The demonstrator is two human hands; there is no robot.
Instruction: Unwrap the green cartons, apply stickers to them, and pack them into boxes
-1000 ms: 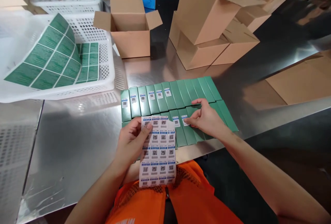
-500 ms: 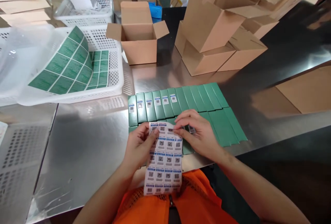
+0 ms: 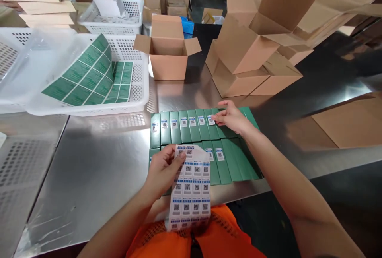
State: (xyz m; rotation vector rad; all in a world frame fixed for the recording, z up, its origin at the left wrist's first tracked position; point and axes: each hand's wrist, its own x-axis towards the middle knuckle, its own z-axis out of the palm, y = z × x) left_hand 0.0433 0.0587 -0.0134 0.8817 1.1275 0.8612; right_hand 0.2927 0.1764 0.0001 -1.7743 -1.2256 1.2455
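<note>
My left hand (image 3: 165, 167) pinches the upper left edge of a sheet of QR-code stickers (image 3: 191, 188), which hangs down over my lap. The sheet's top right corner is bare backing. Two rows of green boxes (image 3: 180, 132) lie side by side on the metal table. My right hand (image 3: 231, 119) is at the back row, thumb and finger closed on a small QR-code sticker (image 3: 211, 120) that lies against the front of a green box. Boxes to the left of it in that row carry similar stickers, and two in the front row show them too.
Open cardboard boxes stand behind: one small carton (image 3: 168, 65) in the middle and a stack (image 3: 238, 59) at the right. White plastic baskets (image 3: 143, 91) at the left hold green label sheets (image 3: 89, 75). Another carton (image 3: 352, 121) lies at the right edge.
My right hand has moved from the sheet up to the back row with a sticker peeled from the sheet's top row. My left hand still holds the sheet. The view has shifted slightly.
</note>
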